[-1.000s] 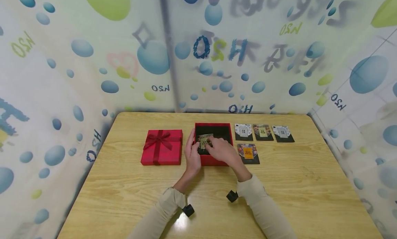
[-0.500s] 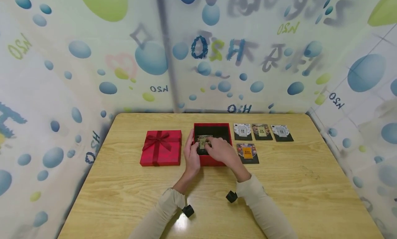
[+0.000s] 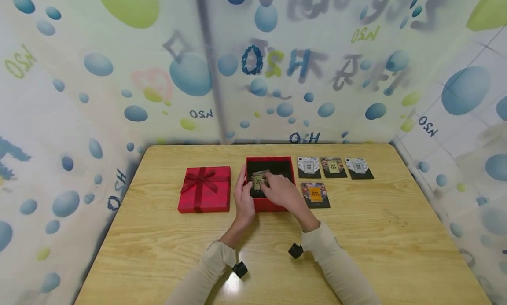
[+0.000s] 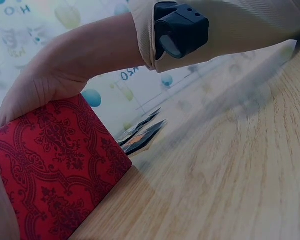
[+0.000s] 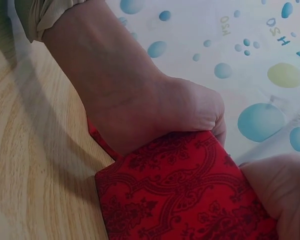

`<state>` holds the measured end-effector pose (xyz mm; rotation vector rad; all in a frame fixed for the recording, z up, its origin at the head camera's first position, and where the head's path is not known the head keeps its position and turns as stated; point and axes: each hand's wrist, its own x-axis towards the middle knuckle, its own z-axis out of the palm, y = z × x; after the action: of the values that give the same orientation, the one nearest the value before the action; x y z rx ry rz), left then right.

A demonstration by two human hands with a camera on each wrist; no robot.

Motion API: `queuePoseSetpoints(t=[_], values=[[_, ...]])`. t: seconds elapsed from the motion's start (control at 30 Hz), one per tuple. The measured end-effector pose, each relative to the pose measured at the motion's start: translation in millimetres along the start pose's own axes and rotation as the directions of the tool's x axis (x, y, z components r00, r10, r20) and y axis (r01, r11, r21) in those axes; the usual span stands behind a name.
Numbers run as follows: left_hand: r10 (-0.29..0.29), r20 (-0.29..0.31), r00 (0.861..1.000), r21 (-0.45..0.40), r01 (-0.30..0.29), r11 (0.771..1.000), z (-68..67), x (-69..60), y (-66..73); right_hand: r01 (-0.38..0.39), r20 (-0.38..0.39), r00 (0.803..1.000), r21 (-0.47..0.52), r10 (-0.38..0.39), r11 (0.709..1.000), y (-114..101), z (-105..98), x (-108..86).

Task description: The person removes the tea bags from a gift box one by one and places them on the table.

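Note:
A red patterned box [image 3: 273, 205] with a dark inside stands lidless on the table. My left hand [image 3: 244, 200] holds its left side, fingers along the outer wall and thumb at the rim. Inside, near the front left, lies a small flat printed packet [image 3: 257, 175] with a pale label. My right hand [image 3: 283, 191] reaches over the front wall, its curled fingertips pinching the packet's right side. The wrist views show the box's outer wall [image 5: 175, 192]; there the packet is hidden.
Left of the box is its red lid [image 3: 211, 199] with a dark ribbon bow. To the right lie several similar flat packets: a back row with a white-labelled packet [image 3: 309, 167], and an orange-labelled packet [image 3: 315, 195] in front. A patterned wall [image 3: 273, 111] borders the wooden table [image 3: 356, 234].
The head view has shifted slightly. Both hands stay at the box, and the packet's tilt differs a little under the fingers.

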<state>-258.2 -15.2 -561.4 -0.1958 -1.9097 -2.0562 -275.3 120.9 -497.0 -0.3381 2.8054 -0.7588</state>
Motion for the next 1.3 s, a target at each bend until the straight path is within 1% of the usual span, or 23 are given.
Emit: queuePoseSetpoints(t=[0.07, 0.13, 0.3, 0.4, 0.5, 0.63, 0.77, 0.87, 0.97, 1.03, 1.07, 1.1, 1.27, 1.3], values=[[0.004, -0.006, 1.0, -0.008, -0.004, 1.0, 0.0, 0.8, 0.0, 0.026, -0.03, 0.999, 0.004, -0.025, 1.0, 0.7, 0.7, 0.8], [0.002, -0.009, 1.0, -0.009, -0.002, 1.0, 0.0, 1.2, -0.3, 0.049, -0.043, 0.998, 0.018, -0.048, 0.999, 1.6, 0.7, 1.7], [0.001, -0.001, 1.0, 0.011, -0.001, 1.0, 0.6, 1.1, 0.0, 0.077, 0.001, 0.997, 0.069, -0.077, 0.995, 5.3, -2.0, 5.0], [0.028, -0.014, 1.0, 0.016, -0.028, 0.999, -1.3, 13.2, 3.8, 0.099, 0.012, 0.995, 0.101, -0.101, 0.99, 0.9, -12.2, 17.1], [0.031, -0.018, 0.999, 0.009, -0.031, 0.999, -0.6, 16.9, 4.9, 0.088, 0.01, 0.996, 0.17, -0.091, 0.981, -1.1, -19.7, 22.5], [0.007, -0.019, 1.0, 0.004, -0.007, 1.0, 1.8, 9.2, 2.0, 0.067, -0.011, 0.998, 0.265, -0.067, 0.962, 2.1, -18.5, 22.3], [-0.017, -0.023, 1.0, 0.007, 0.017, 1.0, 1.4, 0.9, 0.6, 0.095, -0.035, 0.996, 0.315, -0.088, 0.944, 6.3, -8.8, 23.6], [-0.039, -0.031, 0.999, 0.016, 0.039, 0.999, 1.3, -4.8, 0.9, 0.118, -0.025, 0.993, 0.343, -0.116, 0.932, 9.8, -1.9, 22.1], [-0.052, -0.04, 0.998, 0.026, 0.053, 0.998, 1.5, -7.0, 1.7, 0.124, 0.005, 0.991, 0.365, -0.135, 0.923, 11.9, 0.8, 21.6], [-0.051, -0.04, 0.998, 0.026, 0.052, 0.998, 1.4, -5.6, 2.2, 0.123, 0.021, 0.99, 0.362, -0.14, 0.924, 11.8, -0.1, 23.1], [-0.041, -0.04, 0.998, 0.025, 0.042, 0.999, 1.6, -4.0, 2.2, 0.12, 0.022, 0.99, 0.359, -0.137, 0.926, 10.9, -1.4, 24.2], [-0.033, -0.04, 0.999, 0.025, 0.034, 0.999, 1.8, -2.1, 2.6, 0.121, 0.018, 0.991, 0.352, -0.136, 0.928, 10.0, -3.0, 25.8], [-0.018, -0.038, 0.999, 0.023, 0.019, 1.0, 2.2, -3.4, 1.0, 0.101, -0.023, 0.995, 0.336, -0.099, 0.937, 9.4, -2.0, 24.0], [-0.021, -0.039, 0.999, 0.025, 0.022, 0.999, 2.2, -3.7, 0.9, 0.106, -0.03, 0.994, 0.335, -0.102, 0.936, 9.5, -2.0, 23.8]])
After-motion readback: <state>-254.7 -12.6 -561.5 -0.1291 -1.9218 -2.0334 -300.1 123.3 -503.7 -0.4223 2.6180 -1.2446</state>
